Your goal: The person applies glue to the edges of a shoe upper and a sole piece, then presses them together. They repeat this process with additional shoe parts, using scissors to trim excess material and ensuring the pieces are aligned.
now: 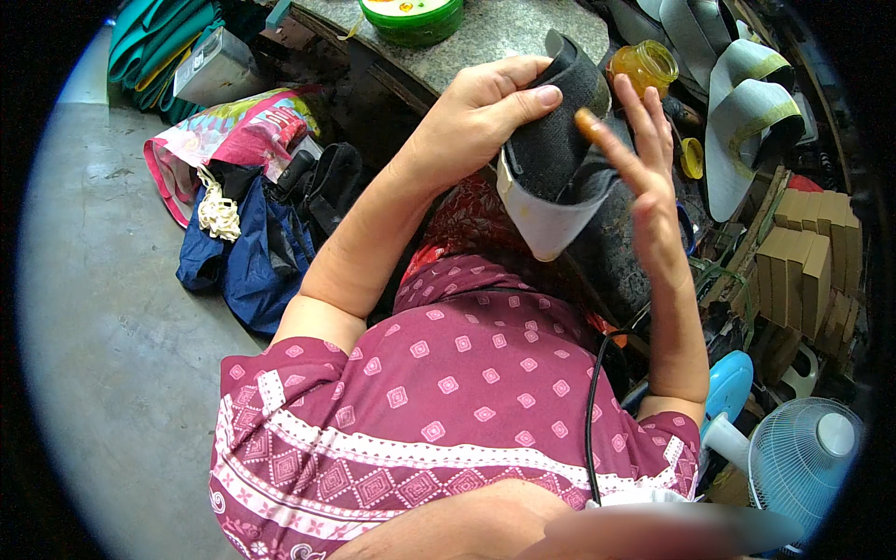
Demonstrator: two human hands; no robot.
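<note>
My left hand [490, 112] is closed on a curved piece of black fabric with a light grey outer face [551, 224], which looks like a shoe upper. Its thumb presses on the black side, near the top edge. My right hand [653, 182] is open beside the piece, fingers stretched out and holding nothing. An amber, glue-like smear coats its index fingertip, which is close to the black fabric; whether it touches, I cannot tell. Just beyond that hand, a glass jar of amber paste [644, 67] stands without its lid.
A green round tub [411, 21] sits on the grey stone-like tabletop [504, 37]. Several similar grey curved pieces [737, 121] lie at right, above stacked tan blocks [798, 266]. A fan [803, 467] stands lower right. Bags [252, 252] and a pink cloth [168, 168] lie at left.
</note>
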